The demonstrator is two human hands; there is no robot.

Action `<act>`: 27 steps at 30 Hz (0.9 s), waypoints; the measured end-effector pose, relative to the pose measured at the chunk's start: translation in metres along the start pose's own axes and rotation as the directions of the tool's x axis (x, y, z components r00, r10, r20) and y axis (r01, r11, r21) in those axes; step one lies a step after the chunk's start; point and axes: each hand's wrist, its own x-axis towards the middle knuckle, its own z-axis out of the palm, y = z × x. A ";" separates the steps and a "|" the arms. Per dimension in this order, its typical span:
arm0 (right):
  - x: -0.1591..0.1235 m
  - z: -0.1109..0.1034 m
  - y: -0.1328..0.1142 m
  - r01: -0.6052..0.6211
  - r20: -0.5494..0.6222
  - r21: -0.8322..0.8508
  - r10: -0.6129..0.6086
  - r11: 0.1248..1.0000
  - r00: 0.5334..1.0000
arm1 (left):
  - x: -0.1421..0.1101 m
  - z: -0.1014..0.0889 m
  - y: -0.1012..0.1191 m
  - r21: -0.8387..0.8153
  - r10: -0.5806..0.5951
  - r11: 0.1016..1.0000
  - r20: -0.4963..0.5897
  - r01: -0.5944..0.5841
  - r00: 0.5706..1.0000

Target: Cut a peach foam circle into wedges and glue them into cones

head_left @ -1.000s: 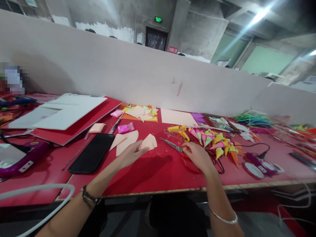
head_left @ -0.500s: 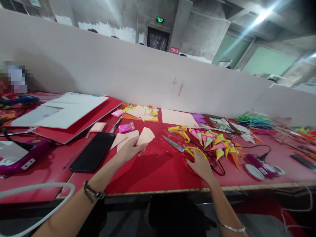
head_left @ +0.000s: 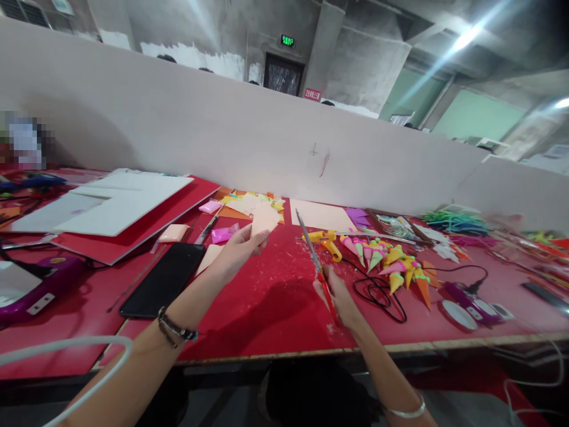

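Observation:
My left hand [head_left: 242, 248] pinches a few pale peach paper pieces [head_left: 265, 218], lifted a little above the red table. Another peach piece [head_left: 208, 258] lies under that wrist, beside a black phone [head_left: 163, 280]. In my right hand [head_left: 338, 293] are scissors [head_left: 310, 243], their handle gripped and the blades pointing away and up. The blades look closed or nearly so. Right of the scissors lies a yellow glue gun [head_left: 328, 242], its black cord [head_left: 382, 296] coiled on the table. Small colourful paper cones [head_left: 395, 264] sit in a cluster farther right.
White boards [head_left: 128, 204] are stacked at the left on a red sheet. A peach sheet [head_left: 317, 213] and paper scraps [head_left: 249, 204] lie along the white partition [head_left: 249, 136]. Purple power strips [head_left: 473, 305] stand at both sides. A white cable [head_left: 89, 344] loops at lower left.
My left hand has picked up the peach pieces from the table and moved slightly right. The scissors have been raised and turned upright in my right hand, which has shifted left.

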 end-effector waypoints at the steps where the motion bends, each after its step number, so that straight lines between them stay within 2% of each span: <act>1: 0.000 0.001 -0.001 0.011 0.045 -0.008 -0.011 1.000 0.999 | 0.001 -0.001 0.000 -0.024 0.003 1.000 -0.011 -0.004 1.000; 3: 0.001 0.004 -0.001 0.037 0.110 0.011 -0.038 0.999 0.993 | 0.002 -0.003 -0.001 -0.072 0.007 0.997 -0.038 -0.009 0.999; 6: 0.001 0.008 -0.002 0.067 0.127 0.009 -0.067 0.998 0.990 | 0.002 -0.005 -0.004 -0.112 0.002 0.994 -0.070 -0.010 0.998; 13: 0.005 0.005 -0.015 0.084 0.146 -0.269 -0.046 0.960 0.988 | 0.001 -0.003 -0.003 -0.111 0.009 0.994 -0.109 -0.021 0.994; 18: 0.005 0.001 -0.020 0.081 0.178 -0.315 -0.025 0.946 0.984 | -0.002 -0.002 -0.004 -0.004 0.042 0.999 -0.127 -0.043 0.991; 23: 0.006 -0.002 -0.022 0.073 0.202 -0.303 -0.010 0.950 0.979 | -0.008 0.000 -0.003 0.197 0.073 0.978 -0.032 -0.065 0.997; 27: 0.008 -0.005 -0.024 0.088 0.248 -0.276 -0.017 0.957 0.969 | -0.009 0.000 -0.002 0.292 0.053 0.955 0.031 -0.060 0.998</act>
